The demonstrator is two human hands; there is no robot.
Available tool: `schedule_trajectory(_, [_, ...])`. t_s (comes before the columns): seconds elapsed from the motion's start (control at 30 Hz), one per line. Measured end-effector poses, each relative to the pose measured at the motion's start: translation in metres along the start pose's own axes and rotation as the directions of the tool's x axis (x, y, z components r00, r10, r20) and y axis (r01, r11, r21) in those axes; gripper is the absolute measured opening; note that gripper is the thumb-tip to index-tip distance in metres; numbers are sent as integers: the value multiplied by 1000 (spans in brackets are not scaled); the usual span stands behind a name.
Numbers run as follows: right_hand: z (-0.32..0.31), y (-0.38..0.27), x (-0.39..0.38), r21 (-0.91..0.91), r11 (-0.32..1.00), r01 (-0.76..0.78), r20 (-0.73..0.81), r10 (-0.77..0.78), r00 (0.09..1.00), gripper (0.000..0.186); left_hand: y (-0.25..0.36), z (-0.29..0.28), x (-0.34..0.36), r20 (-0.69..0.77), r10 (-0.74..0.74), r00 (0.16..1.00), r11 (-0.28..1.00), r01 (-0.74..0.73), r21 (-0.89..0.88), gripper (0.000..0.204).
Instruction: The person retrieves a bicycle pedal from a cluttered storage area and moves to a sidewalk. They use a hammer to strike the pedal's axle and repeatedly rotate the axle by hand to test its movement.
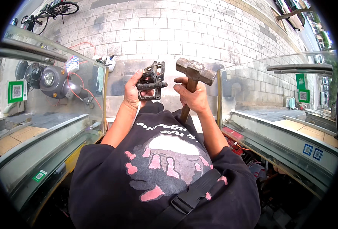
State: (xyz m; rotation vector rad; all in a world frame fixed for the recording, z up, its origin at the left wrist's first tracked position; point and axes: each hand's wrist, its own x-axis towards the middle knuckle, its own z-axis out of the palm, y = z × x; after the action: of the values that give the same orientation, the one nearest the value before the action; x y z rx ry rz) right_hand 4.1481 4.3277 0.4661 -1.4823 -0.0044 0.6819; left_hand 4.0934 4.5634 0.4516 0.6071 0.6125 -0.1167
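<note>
Two-handed hold on a part and a striking tool, seen from above. The left hand [132, 93] carries black, cage-framed bicycle pedals [149, 81] (apparently a pair stacked together, though the overlap makes the count uncertain); its grip pinches their left edge, thumb on the near side and fingers behind, leaving the stubby black spindle [162, 84] pointing right. The right hand [196, 98] has its grip wrapped around the brown wooden haft [192, 85] of a heavy, worn steel hammer [195, 70], close beneath the head. Pedals and hammer are raised before the chest, near each other but apart, above the pale paved ground [150, 36].

For sound handling, the left fingertips are best kept out of the cage openings and away from the spindle. The high hold on the haft should favour control over force; any blow would be safer with the pedals braced on something firm than held in mid-air, and with the glass door [252, 86] at the right well clear of the head.
</note>
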Motion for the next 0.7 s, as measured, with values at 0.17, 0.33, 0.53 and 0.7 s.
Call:
schedule_trajectory(0.17, [19,-24,77,-26,997,74,36,-73,997,32,29,-4,74,25,22,999,996,-19,-85,38])
schedule_trajectory(0.33, [9,-21,151,-85,995,54,85,-47,995,27,33,-11,121,-107,93,990,992,-101,-71,33])
schedule_trajectory(0.53, [4,-12,311,-194,978,78,224,-33,974,20,67,-18,232,-199,184,963,969,-212,-129,25])
schedule_trajectory(0.7, [21,-13,370,-231,972,47,241,11,970,30,83,-37,270,-232,250,940,953,-282,-114,28])
